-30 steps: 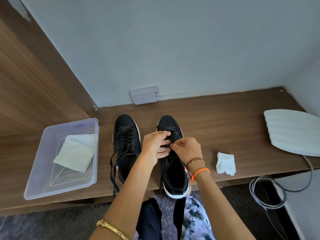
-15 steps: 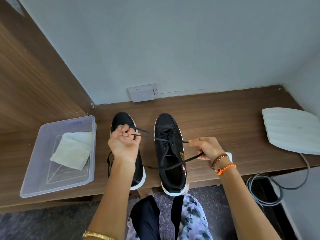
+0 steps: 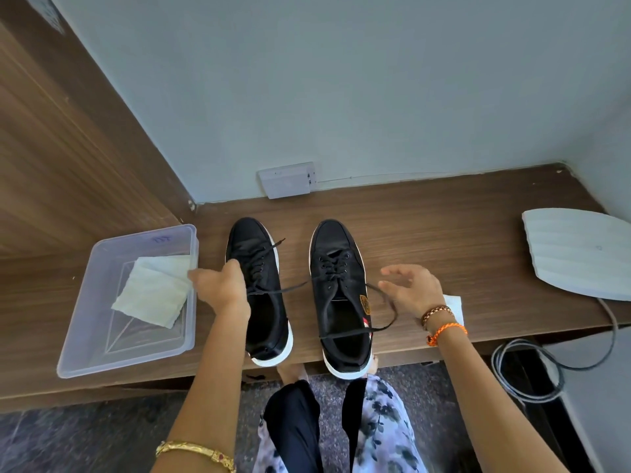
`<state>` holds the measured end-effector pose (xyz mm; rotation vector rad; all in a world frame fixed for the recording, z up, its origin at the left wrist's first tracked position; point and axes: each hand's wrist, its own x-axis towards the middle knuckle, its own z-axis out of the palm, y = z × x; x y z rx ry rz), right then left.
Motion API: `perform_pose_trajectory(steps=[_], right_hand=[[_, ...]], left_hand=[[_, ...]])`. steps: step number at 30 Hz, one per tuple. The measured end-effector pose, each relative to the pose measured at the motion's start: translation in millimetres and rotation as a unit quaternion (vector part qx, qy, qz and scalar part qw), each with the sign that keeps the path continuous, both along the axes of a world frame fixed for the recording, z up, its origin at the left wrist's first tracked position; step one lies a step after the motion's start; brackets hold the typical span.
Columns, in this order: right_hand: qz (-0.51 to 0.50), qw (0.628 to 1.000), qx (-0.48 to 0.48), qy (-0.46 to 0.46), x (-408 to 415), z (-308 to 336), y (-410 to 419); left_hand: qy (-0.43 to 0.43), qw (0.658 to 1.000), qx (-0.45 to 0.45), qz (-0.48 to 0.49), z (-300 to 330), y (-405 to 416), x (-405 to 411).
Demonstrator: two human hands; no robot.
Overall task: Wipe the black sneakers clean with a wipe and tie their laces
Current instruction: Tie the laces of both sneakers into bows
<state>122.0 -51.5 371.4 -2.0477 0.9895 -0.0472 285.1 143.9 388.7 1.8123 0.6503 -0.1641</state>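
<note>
Two black sneakers (image 3: 300, 295) sit side by side on our counter (image 3: 444, 233), laces loose. Our left hand (image 3: 222, 285), at nine o'clock, holds nothing we can see; our right hand (image 3: 413, 290), at three, is spread wide.

our left hand (image 3: 222, 288) curls its fingers, thumb out; our right hand (image 3: 411, 290) hovers with fingers spread loose.
</note>
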Motion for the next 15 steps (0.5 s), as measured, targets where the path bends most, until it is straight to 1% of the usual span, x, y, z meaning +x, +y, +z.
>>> perform_pose_trajectory(steps=[1, 2, 3, 4, 5, 6, 7, 8, 9, 11, 12, 14, 15], right_hand=[[0.01, 1.0, -0.014, -0.011, 3.9, 0.4, 4.0], [0.027, 0.999, -0.02, -0.009, 8.7, 1.4, 9.5], [0.049, 0.998, -0.025, 0.001, 14.1, 1.4, 15.1], [0.07, 0.997, -0.027, 0.014, 19.0, -0.4, 20.5], [0.085, 0.996, -0.028, 0.028, 23.1, -2.1, 25.9], [0.091, 0.994, -0.032, 0.043, 26.2, -3.8, 29.7], [0.092, 0.993, -0.038, 0.059, 28.0, -4.2, 32.3], [0.092, 0.992, -0.047, 0.069, 29.0, -4.7, 34.3], [0.089, 0.992, -0.055, 0.069, 29.3, -6.0, 35.7], [0.084, 0.992, -0.069, 0.058, 30.1, -9.6, 37.1], [0.085, 0.993, -0.069, 0.053, 31.0, -11.6, 37.1], [0.074, 0.995, -0.048, 0.046, 32.2, -14.5, 35.3], [0.059, 0.997, -0.032, 0.045, 32.3, -16.1, 33.3]], left_hand=[[-0.066, 0.994, 0.075, -0.04, 4.9, -3.2, -7.8], [-0.135, 0.976, 0.132, -0.108, 7.7, -9.5, -17.2], [-0.193, 0.942, 0.18, -0.207, 7.2, -18.3, -25.9], [-0.227, 0.892, 0.22, -0.324, 5.1, -27.6, -34.5], [-0.22, 0.833, 0.254, -0.44, -2.4, -35.8, -40.0], [-0.195, 0.771, 0.29, -0.532, -8.7, -43.4, -45.5], [-0.163, 0.724, 0.326, -0.586, -16.0, -48.6, -47.5], [-0.135, 0.698, 0.355, -0.608, -20.5, -52.5, -49.2], [-0.12, 0.696, 0.37, -0.604, -22.0, -54.8, -50.7], [-0.118, 0.722, 0.367, -0.574, -23.4, -56.2, -51.6], [-0.115, 0.729, 0.365, -0.567, -22.4, -56.4, -50.9], [-0.107, 0.733, 0.363, -0.565, -20.1, -55.5, -47.9], [-0.11, 0.728, 0.37, -0.567, -19.3, -54.1, -45.2]])
